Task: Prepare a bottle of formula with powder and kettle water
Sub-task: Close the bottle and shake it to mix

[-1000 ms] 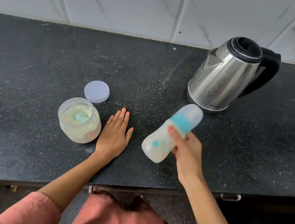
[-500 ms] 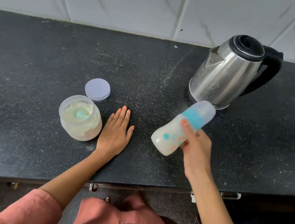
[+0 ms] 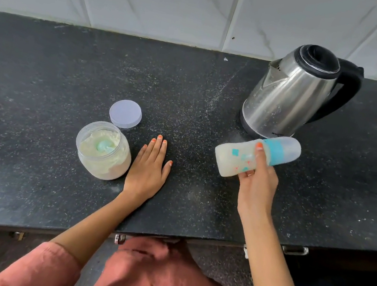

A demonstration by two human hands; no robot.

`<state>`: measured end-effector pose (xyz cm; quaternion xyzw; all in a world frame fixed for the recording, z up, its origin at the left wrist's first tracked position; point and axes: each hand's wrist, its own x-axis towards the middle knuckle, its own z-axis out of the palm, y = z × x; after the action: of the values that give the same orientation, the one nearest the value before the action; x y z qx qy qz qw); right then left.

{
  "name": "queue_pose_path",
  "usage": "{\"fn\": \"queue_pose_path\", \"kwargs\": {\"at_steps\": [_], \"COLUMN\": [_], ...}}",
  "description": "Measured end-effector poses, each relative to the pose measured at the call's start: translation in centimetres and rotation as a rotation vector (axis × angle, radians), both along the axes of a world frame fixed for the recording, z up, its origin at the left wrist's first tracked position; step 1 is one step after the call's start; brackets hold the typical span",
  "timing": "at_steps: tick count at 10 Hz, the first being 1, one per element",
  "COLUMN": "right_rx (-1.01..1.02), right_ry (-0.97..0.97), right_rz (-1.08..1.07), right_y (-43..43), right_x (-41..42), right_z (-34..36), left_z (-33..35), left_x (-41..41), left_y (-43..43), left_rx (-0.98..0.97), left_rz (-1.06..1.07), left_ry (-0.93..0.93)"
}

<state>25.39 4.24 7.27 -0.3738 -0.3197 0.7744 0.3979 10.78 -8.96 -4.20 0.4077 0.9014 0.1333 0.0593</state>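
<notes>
Since the bottle is capped, milky inside and lying nearly on its side in the air just in front of the kettle, the step in hand looks like mixing by shaking. To do it well, I judge the grip belongs on the body below the blue collar. The clear cap should be seated tight, and each swing should be short and clear of the kettle's steel wall, which may be hot. Clumps showing at the base would call for more shaking.

Right hand wraps the bottle's middle, fingers curled round it, with 1 fingertip lying across near the collar. Left hand lies flat with fingers straight, palm down on the black countertop. It holds nothing and sits well left of the kettle, nearer the person. Farther left of the kettle stands the open powder jar with 1 scoop sunk in it. Its lid lies off it, also well left of the kettle.
</notes>
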Motion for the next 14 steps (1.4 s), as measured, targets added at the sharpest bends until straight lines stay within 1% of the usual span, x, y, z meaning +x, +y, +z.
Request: {"fn": "queue_pose_path", "kwargs": {"at_steps": [1,2,3,4,5,6,7,8,9,10,11,12,13,14], "right_rx": [0.106,0.188,-0.004,0.009,0.206,0.168,-0.018,0.082,0.247,0.114,0.025,0.142,0.274,0.090], "right_ry": [-0.207,-0.295,-0.054,-0.054,-0.289,-0.194,-0.001,-0.141,-0.324,-0.157,-0.022,-0.216,-0.316,-0.094], "right_rz": [0.288,0.376,0.085,0.094,0.385,0.289,0.049,0.217,0.414,0.197,0.014,0.261,0.437,0.171], "right_y": [-2.1,-2.3,-0.4,-0.7,-2.3,-1.3,0.0,-1.2,-2.0,-0.5,0.1,-1.5,-2.1,-0.7], "right_x": [0.6,1.2,0.5,0.1,0.8,0.6,-0.1,0.0,0.8,0.3,-0.1,0.1,0.8,0.1], "right_z": [-0.9,-1.0,-0.2,-0.2,-0.2,0.2,0.2,-0.6,-0.7,-0.3,-0.1,-0.6,-0.5,0.1], "left_z": [0.0,0.0,0.0,-0.1,-0.4,-0.3,-0.3,-0.4,-0.4,-0.4,-0.4,-0.5,-0.5,-0.4], "left_x": [-0.1,0.0,0.0,-0.1,-0.2,-0.2,-0.2,-0.2,-0.2,-0.2,-0.2,-0.3,-0.3,-0.2], "left_y": [0.0,0.0,0.0,0.0,0.0,0.0,0.0,0.0,0.0,0.0,0.0,0.0,0.0,0.0], "left_rx": [-0.006,-0.006,0.008,0.008,-0.004,0.004,0.008,0.001,-0.001,0.013,0.012,0.002,-0.001,0.009], "left_rz": [0.003,0.004,-0.001,-0.001,0.000,0.000,-0.005,-0.006,-0.002,-0.004,-0.008,-0.006,-0.006,-0.006], "left_ry": [0.001,-0.001,-0.007,-0.006,-0.003,0.002,0.002,0.007,0.008,0.007,0.010,0.012,0.014,0.008]}}
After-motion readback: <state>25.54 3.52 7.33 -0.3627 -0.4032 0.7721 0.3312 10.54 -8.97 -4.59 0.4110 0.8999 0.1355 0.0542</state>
